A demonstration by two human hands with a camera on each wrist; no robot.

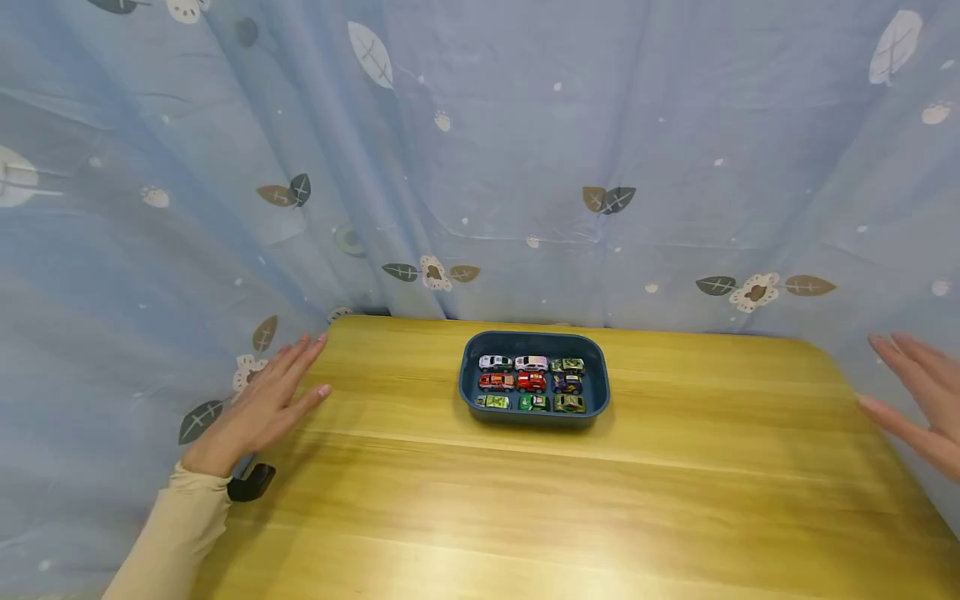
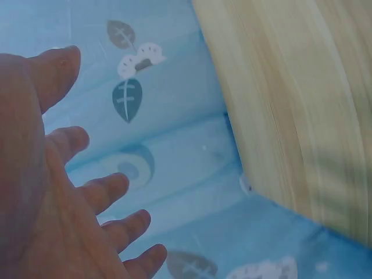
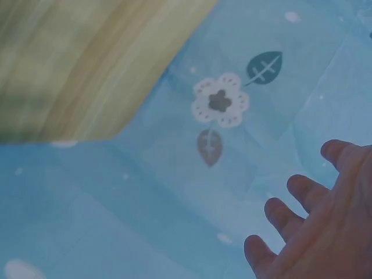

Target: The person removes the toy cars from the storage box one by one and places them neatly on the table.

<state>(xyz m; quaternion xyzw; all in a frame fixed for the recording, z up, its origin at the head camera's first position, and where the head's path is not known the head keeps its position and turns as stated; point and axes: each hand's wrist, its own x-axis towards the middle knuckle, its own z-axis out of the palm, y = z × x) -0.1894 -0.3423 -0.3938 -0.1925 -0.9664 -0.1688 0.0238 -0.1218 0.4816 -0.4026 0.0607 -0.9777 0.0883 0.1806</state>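
I see the blue tray (image 1: pixel 534 414) sitting toward the far middle of the wooden table (image 1: pixel 525 500), long axis running left to right across my view, rim up. Nine toy cars (image 1: pixel 531 382) lie inside in three rows of three, noses pointing sideways; the red one sits at the centre.

Left hand (image 1: pixel 262 404): flat, fingers straight and spread, holding nothing, hovering over the table's left edge with fingertips angled toward the far right. The tray lies to its right and slightly farther away, well apart. The left wrist view shows the open palm (image 2: pixel 52 197) against the leaf-print blue curtain (image 2: pixel 168 145), table edge to the right.

Right hand (image 1: pixel 918 400): also released, fingers straight, empty, at the table's right edge and partly cut off by the frame. The tray lies to its left, well apart. The right wrist view shows the fingers (image 3: pixel 302 200) over the curtain, off the table corner.

My judgement: the left hand is somewhat nearer the tray. Bare tabletop between either hand and the tray; nothing blocks a reach. A dark strap (image 1: pixel 252 482) shows at the left wrist
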